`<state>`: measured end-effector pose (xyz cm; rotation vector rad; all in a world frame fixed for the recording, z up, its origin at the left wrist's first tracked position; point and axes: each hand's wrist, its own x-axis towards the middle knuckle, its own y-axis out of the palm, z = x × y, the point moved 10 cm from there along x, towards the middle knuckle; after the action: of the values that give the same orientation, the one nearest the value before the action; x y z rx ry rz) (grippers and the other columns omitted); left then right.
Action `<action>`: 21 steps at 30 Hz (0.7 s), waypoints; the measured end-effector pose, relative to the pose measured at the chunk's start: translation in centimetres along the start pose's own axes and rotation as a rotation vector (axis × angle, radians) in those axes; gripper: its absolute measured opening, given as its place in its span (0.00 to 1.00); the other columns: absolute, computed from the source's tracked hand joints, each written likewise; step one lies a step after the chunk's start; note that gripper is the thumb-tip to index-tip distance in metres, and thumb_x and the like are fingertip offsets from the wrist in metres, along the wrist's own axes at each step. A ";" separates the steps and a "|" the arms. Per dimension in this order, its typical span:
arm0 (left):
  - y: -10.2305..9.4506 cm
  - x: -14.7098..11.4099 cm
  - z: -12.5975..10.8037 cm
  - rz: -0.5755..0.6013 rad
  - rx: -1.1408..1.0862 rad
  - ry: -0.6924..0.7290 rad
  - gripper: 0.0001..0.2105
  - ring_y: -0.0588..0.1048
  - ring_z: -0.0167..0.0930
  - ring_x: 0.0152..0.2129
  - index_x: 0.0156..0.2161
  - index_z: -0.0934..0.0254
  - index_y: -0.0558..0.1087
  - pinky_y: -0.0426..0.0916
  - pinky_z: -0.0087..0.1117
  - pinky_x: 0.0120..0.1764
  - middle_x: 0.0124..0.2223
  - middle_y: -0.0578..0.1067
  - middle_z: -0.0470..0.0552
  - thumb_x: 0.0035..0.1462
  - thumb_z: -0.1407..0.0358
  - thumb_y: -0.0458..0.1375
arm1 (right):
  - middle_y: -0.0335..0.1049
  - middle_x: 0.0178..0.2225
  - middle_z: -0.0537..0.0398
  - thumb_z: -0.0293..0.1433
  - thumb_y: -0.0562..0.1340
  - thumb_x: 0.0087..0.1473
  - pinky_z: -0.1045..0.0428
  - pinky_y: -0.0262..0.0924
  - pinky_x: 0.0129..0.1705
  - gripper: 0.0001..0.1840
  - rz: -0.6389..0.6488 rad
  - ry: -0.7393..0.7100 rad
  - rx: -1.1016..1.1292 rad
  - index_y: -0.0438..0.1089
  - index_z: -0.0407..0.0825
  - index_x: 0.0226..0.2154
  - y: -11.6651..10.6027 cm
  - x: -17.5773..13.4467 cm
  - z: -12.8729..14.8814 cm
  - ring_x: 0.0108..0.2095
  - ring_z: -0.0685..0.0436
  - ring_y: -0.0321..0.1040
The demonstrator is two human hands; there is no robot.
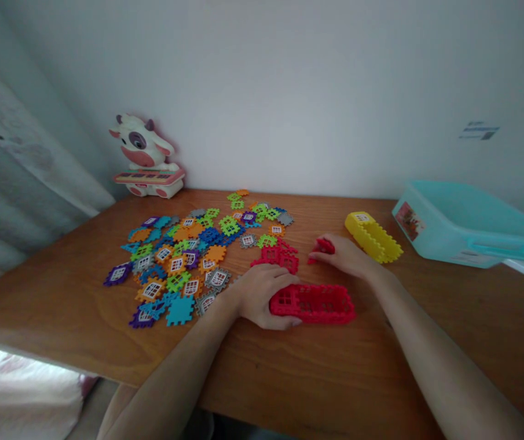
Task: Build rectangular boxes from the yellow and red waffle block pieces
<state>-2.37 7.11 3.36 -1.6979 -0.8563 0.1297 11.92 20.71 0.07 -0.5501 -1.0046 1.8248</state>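
My left hand [266,296] grips the left end of a long red box [321,304] built from interlocking plastic tiles, its top uncovered. Just behind the box, my right hand [339,253] pinches a small red building tile [324,246], partly covered by the fingers. Several loose red tiles [284,258] lie between the two hands, on the far side of the box. Farther right stands a similar yellow tile box [372,238], apart from my right hand.
Many coloured tiles [183,232] are spread over the left and middle of the wooden table [73,269]. A cow-shaped toy keyboard [145,159] stands at the back left. A turquoise bin [454,232] is at the right. Behind everything rises a white wall [312,91].
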 end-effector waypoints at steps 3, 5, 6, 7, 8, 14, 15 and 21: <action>0.2 0.0 0.0 0.012 0.005 -0.002 0.31 0.79 0.43 0.39 0.52 0.66 0.73 0.72 0.41 0.46 0.43 0.80 0.59 0.51 0.44 0.61 | 0.77 0.37 0.51 0.45 0.69 0.52 0.47 0.63 0.39 0.16 -0.055 0.026 0.044 0.69 0.52 0.34 -0.3 -1.6 -0.6 0.37 0.39 0.72; 0.3 0.0 -0.1 0.017 0.005 0.005 0.31 0.79 0.43 0.39 0.52 0.67 0.72 0.73 0.42 0.46 0.43 0.80 0.60 0.52 0.44 0.61 | 0.77 0.37 0.51 0.43 0.68 0.52 0.47 0.63 0.40 0.14 -0.063 0.036 0.057 0.70 0.52 0.34 -0.4 -2.4 -0.8 0.38 0.39 0.73; 0.3 0.0 -0.1 0.019 0.004 0.009 0.31 0.79 0.43 0.39 0.52 0.67 0.72 0.73 0.42 0.46 0.43 0.80 0.60 0.52 0.45 0.61 | 0.77 0.37 0.51 0.42 0.68 0.53 0.47 0.63 0.40 0.13 -0.053 0.041 0.073 0.70 0.52 0.34 -0.3 -2.7 -0.8 0.38 0.39 0.73; 0.3 0.0 -0.2 0.020 0.002 0.011 0.31 0.79 0.43 0.40 0.53 0.67 0.72 0.73 0.42 0.46 0.43 0.80 0.60 0.52 0.45 0.61 | 0.77 0.37 0.52 0.42 0.67 0.53 0.47 0.63 0.41 0.12 -0.035 0.048 0.099 0.70 0.52 0.34 -0.1 -3.0 -0.9 0.38 0.39 0.73; 0.4 0.1 -0.2 0.022 -0.001 0.013 0.30 0.79 0.43 0.40 0.53 0.66 0.72 0.73 0.42 0.46 0.43 0.80 0.60 0.52 0.45 0.61 | 0.77 0.37 0.52 0.41 0.68 0.53 0.47 0.63 0.40 0.12 -0.022 0.061 0.128 0.70 0.52 0.34 0.1 -3.2 -1.0 0.37 0.40 0.73; 0.7 0.0 0.1 0.040 -0.015 -0.017 0.31 0.79 0.44 0.41 0.53 0.67 0.72 0.73 0.44 0.47 0.44 0.79 0.61 0.52 0.45 0.62 | 0.78 0.37 0.54 0.39 0.72 0.46 0.47 0.66 0.40 0.18 -0.074 0.102 0.262 0.69 0.52 0.38 0.0 -3.8 -1.8 0.36 0.41 0.74; 0.7 0.0 0.2 0.043 -0.020 -0.022 0.31 0.79 0.44 0.41 0.54 0.68 0.72 0.73 0.44 0.47 0.45 0.79 0.61 0.52 0.45 0.62 | 0.78 0.38 0.53 0.39 0.73 0.45 0.47 0.66 0.41 0.20 -0.085 0.092 0.286 0.69 0.52 0.39 -0.2 -3.9 -1.7 0.37 0.41 0.74; 0.4 -0.1 0.8 0.035 -0.081 -0.066 0.33 0.78 0.46 0.45 0.55 0.68 0.72 0.71 0.46 0.51 0.48 0.79 0.63 0.50 0.46 0.64 | 0.79 0.40 0.52 0.47 0.70 0.50 0.45 0.69 0.45 0.18 -0.148 0.021 0.469 0.75 0.52 0.37 -2.3 -5.3 1.6 0.40 0.40 0.75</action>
<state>-2.66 7.69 2.67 -1.7936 -0.8913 0.1784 14.36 15.79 2.58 -0.2009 -0.5554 1.8346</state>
